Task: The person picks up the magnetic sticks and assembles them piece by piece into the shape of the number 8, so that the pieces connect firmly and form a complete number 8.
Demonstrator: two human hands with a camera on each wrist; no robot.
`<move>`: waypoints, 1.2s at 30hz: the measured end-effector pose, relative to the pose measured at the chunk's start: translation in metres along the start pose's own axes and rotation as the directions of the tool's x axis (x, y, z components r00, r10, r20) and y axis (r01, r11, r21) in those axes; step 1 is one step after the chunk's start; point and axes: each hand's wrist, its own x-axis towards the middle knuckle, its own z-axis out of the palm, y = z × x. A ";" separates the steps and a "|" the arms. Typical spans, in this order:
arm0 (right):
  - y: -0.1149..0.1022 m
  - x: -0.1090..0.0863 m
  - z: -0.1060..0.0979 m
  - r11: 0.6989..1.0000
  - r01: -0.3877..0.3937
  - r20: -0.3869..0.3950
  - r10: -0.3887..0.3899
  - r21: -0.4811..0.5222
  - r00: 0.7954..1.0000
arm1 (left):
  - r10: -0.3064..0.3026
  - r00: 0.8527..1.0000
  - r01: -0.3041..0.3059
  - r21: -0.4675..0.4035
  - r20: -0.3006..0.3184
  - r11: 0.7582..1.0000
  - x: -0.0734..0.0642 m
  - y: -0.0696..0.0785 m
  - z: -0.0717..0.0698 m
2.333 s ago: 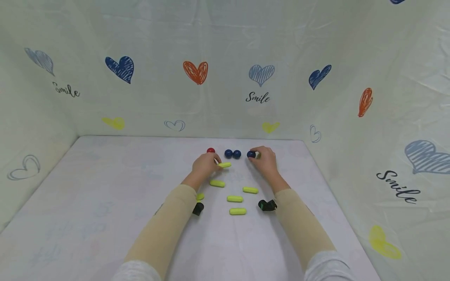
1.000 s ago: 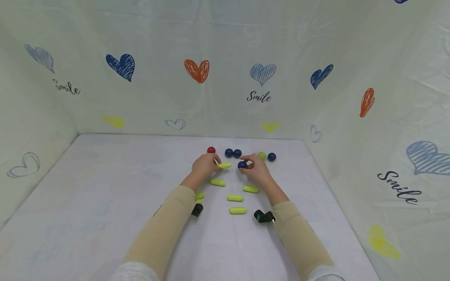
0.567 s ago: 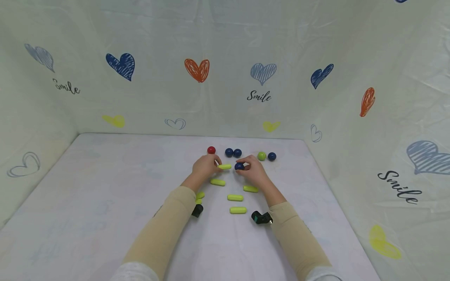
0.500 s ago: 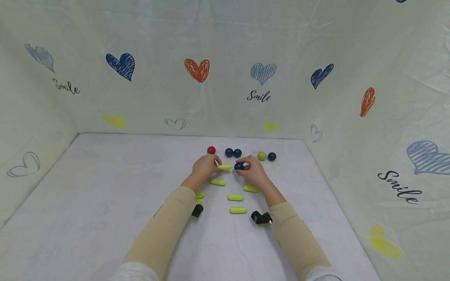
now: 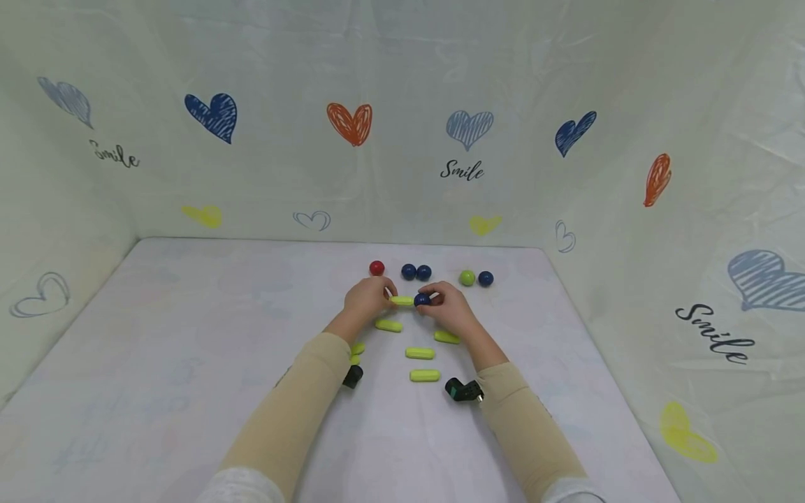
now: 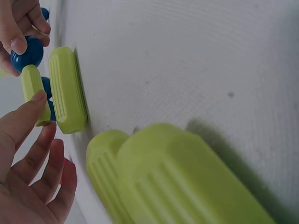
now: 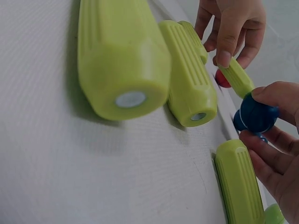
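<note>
Between thumb and fingers my left hand [image 5: 367, 297] pinches a lime-green ribbed rod [image 6: 32, 88] by one end. A dark blue ball [image 7: 258, 114] is pinched in my right hand [image 5: 449, 306]. In both wrist views the ball meets the free end of that rod, above the white table. Other green rods lie close under the hands, among them one rod [image 5: 388, 325] near the left wrist and another rod [image 5: 446, 337] beneath the right wrist. The rods' end faces show a round silver disc in the right wrist view.
Behind the hands sit a red ball [image 5: 376, 267], two touching blue balls [image 5: 409, 272], a green ball [image 5: 467, 278] and another blue ball [image 5: 486, 279]. Nearer lie two rods [image 5: 420, 353], with more partly hidden by the left sleeve. A heart-printed sheet [image 5: 402, 188] rises behind the table [image 5: 189, 335].
My right hand has brought the blue ball from the back right leftward to the rod's end, uncovering the green ball and a blue ball. My left hand has stayed nearly still with the rod.
</note>
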 end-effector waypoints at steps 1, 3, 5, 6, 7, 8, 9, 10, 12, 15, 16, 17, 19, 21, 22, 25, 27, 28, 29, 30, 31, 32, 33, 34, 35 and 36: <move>0.000 0.000 0.000 1.000 -0.004 -0.001 0.004 0.004 1.000 | 0.001 1.000 -0.001 0.001 0.000 1.000 0.000 0.000 0.000; 0.000 0.000 0.000 1.000 -0.007 -0.003 0.007 0.012 1.000 | 0.002 1.000 -0.002 -0.003 -0.002 1.000 0.000 0.000 0.000; 0.000 0.000 0.000 1.000 -0.009 -0.005 0.009 0.016 1.000 | 0.004 1.000 -0.004 -0.010 -0.002 1.000 0.000 0.000 0.001; 0.000 0.000 0.000 1.000 -0.007 -0.006 0.007 0.019 1.000 | 0.007 1.000 -0.007 -0.012 -0.001 1.000 0.000 0.000 0.000; 0.000 0.000 0.000 1.000 -0.005 -0.006 0.005 0.020 1.000 | 0.009 1.000 -0.009 -0.015 0.001 1.000 0.000 0.000 0.000; 0.000 0.001 0.000 1.000 -0.005 -0.007 0.006 0.024 1.000 | 0.014 1.000 -0.014 -0.018 0.002 1.000 0.000 0.000 -0.001; 0.000 0.001 0.000 1.000 -0.006 -0.007 0.006 0.024 1.000 | 0.019 1.000 -0.019 -0.021 0.004 1.000 0.000 -0.001 -0.002; 0.000 0.002 0.000 1.000 -0.009 -0.009 0.010 0.025 1.000 | 0.024 1.000 -0.024 -0.026 0.005 0.999 0.000 -0.001 -0.004; 0.001 0.002 -0.001 0.999 -0.019 -0.011 0.020 0.033 1.000 | 0.031 1.000 -0.031 -0.040 0.001 0.999 0.001 -0.003 -0.008; 0.002 0.003 -0.002 0.998 -0.042 -0.020 0.043 0.043 0.999 | 0.043 0.999 -0.044 -0.064 -0.024 0.997 0.003 -0.006 -0.014; 0.003 0.003 -0.003 0.998 -0.049 -0.023 0.051 0.047 0.998 | 0.048 0.998 -0.050 -0.072 -0.035 0.996 0.004 -0.007 -0.016; 0.004 0.004 -0.003 0.997 -0.053 -0.024 0.055 0.050 0.998 | 0.054 0.998 -0.057 -0.076 -0.045 0.995 0.005 -0.008 -0.017; 0.006 0.005 -0.004 0.997 -0.057 -0.023 0.058 0.051 0.998 | 0.070 0.996 -0.074 -0.078 -0.060 0.994 0.006 -0.010 -0.019; 0.008 0.006 -0.005 0.997 -0.055 -0.020 0.056 0.052 0.998 | 0.080 0.994 -0.086 -0.080 -0.074 0.993 0.008 -0.012 -0.020; 0.008 0.006 -0.006 0.997 -0.052 -0.020 0.053 0.054 0.998 | 0.082 0.993 -0.088 -0.081 -0.080 0.993 0.009 -0.013 -0.020; 0.009 0.007 -0.007 0.997 -0.045 -0.021 0.046 0.057 0.999 | 0.076 0.992 -0.085 -0.090 -0.101 0.992 0.013 -0.015 -0.019; 0.010 0.007 -0.008 0.997 -0.050 -0.019 0.051 0.063 0.999 | 0.062 0.992 -0.075 -0.108 -0.112 0.991 0.015 -0.017 -0.019; 0.011 0.007 -0.009 0.996 -0.054 -0.019 0.055 0.066 0.998 | 0.052 0.992 -0.066 -0.119 -0.115 0.991 0.016 -0.017 -0.018; 0.011 0.007 -0.009 0.996 -0.057 -0.018 0.059 0.068 0.998 | 0.043 0.992 -0.059 -0.131 -0.121 0.990 0.017 -0.018 -0.018; 0.012 0.008 -0.009 0.995 -0.062 -0.016 0.063 0.073 0.998 | 0.035 0.991 -0.053 -0.142 -0.127 0.988 0.017 -0.019 -0.017; 0.013 0.008 -0.010 0.995 -0.069 -0.013 0.070 0.078 0.997 | 0.024 0.991 -0.045 -0.154 -0.135 0.987 0.018 -0.019 -0.017; 0.013 0.008 -0.010 0.994 -0.074 -0.009 0.075 0.084 0.997 | 0.015 0.990 -0.039 -0.166 -0.144 0.985 0.018 -0.020 -0.017; 0.014 0.008 -0.010 0.993 -0.076 -0.008 0.077 0.088 0.997 | 0.009 0.988 -0.036 -0.174 -0.153 0.984 0.019 -0.020 -0.017; 0.014 0.008 -0.010 0.993 -0.078 -0.006 0.078 0.091 0.997 | 0.006 0.987 -0.035 -0.180 -0.161 0.983 0.019 -0.021 -0.017; 0.014 0.008 -0.010 0.992 -0.079 -0.003 0.079 0.095 0.997 | 0.002 0.985 -0.034 -0.186 -0.171 0.982 0.019 -0.021 -0.017; 0.014 0.008 -0.010 0.992 -0.080 0.000 0.081 0.101 0.997 | -0.001 0.984 -0.034 -0.189 -0.179 0.981 0.019 -0.021 -0.017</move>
